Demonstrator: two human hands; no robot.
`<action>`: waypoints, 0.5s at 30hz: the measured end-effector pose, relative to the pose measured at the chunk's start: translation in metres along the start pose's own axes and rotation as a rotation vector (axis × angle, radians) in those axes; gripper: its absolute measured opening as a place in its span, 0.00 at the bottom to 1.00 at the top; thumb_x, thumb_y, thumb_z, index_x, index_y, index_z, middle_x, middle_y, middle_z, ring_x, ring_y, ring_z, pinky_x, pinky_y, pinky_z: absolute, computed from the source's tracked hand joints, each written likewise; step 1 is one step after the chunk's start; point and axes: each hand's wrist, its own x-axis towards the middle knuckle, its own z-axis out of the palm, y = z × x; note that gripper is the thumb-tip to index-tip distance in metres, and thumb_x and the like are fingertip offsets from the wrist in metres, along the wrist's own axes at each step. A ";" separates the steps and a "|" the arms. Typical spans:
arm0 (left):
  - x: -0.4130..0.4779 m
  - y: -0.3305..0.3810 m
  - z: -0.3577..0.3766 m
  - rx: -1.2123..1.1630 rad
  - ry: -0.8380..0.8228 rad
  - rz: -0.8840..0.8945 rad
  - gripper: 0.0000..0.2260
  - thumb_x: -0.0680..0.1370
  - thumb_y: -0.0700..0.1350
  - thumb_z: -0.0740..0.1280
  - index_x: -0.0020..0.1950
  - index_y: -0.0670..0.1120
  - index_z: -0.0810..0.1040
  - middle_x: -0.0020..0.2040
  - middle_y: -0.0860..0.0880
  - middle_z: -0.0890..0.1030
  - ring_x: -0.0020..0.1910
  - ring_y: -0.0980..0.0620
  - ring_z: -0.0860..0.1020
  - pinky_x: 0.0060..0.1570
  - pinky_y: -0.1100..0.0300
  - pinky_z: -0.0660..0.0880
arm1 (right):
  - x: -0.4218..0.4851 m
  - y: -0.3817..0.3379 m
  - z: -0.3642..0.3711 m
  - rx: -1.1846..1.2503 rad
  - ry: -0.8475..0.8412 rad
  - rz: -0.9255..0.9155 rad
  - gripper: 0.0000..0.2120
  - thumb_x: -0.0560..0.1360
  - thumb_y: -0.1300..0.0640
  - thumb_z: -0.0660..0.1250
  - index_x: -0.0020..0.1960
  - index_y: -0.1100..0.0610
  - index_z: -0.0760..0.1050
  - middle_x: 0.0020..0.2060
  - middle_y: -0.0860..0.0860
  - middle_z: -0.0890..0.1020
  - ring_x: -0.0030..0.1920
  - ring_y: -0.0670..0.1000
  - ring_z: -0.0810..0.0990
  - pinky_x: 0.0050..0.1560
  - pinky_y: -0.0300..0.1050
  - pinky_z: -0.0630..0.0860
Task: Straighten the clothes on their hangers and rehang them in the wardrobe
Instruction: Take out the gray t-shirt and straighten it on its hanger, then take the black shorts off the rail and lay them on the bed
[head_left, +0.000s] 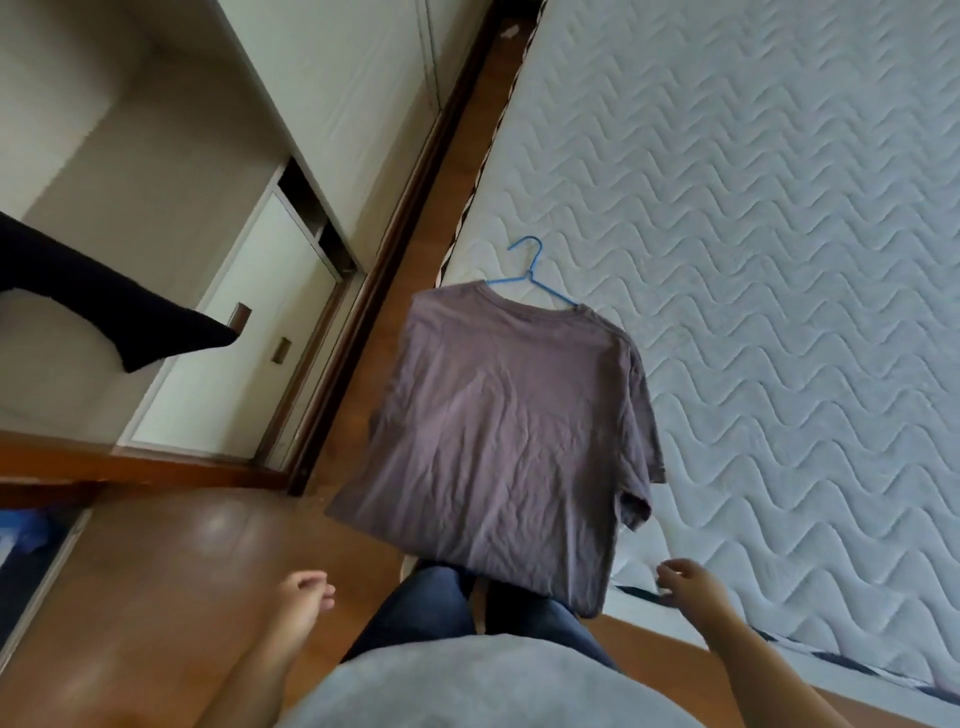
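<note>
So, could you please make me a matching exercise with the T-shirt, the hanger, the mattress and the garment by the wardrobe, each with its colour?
Things:
1. T-shirt
2. hanger
3. mattress
4. garment by the wardrobe

Colours:
a. blue
b. white
c. black
d. greyish purple

Pairs: 1-d; 2-a; 3-b; 4-c

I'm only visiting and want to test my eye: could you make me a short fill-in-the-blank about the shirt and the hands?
1. The purple-grey T-shirt is on a ____ hanger.
2. The hanger's hook lies on the white quilted ____.
3. The left hand and the right hand both hold ____.

Missing words: blue; mattress; nothing.
</note>
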 end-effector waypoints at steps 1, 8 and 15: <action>0.002 -0.004 -0.002 -0.018 -0.002 -0.004 0.10 0.79 0.36 0.58 0.57 0.34 0.73 0.46 0.41 0.77 0.43 0.44 0.76 0.45 0.52 0.72 | -0.002 -0.003 -0.002 0.019 0.000 0.004 0.11 0.76 0.60 0.61 0.54 0.65 0.74 0.41 0.60 0.79 0.41 0.59 0.78 0.39 0.45 0.73; 0.020 -0.029 -0.036 -0.158 -0.070 -0.008 0.09 0.79 0.37 0.58 0.55 0.36 0.74 0.42 0.43 0.77 0.41 0.46 0.75 0.32 0.59 0.66 | -0.038 -0.062 0.037 0.038 -0.033 -0.113 0.08 0.76 0.64 0.58 0.40 0.61 0.71 0.37 0.58 0.74 0.33 0.53 0.71 0.27 0.38 0.65; 0.056 -0.095 -0.161 -0.304 -0.138 -0.121 0.06 0.80 0.38 0.57 0.52 0.38 0.72 0.36 0.44 0.74 0.36 0.47 0.73 0.41 0.54 0.73 | -0.098 -0.112 0.183 -0.198 -0.021 -0.183 0.10 0.76 0.66 0.58 0.37 0.62 0.72 0.36 0.59 0.77 0.38 0.57 0.78 0.26 0.35 0.73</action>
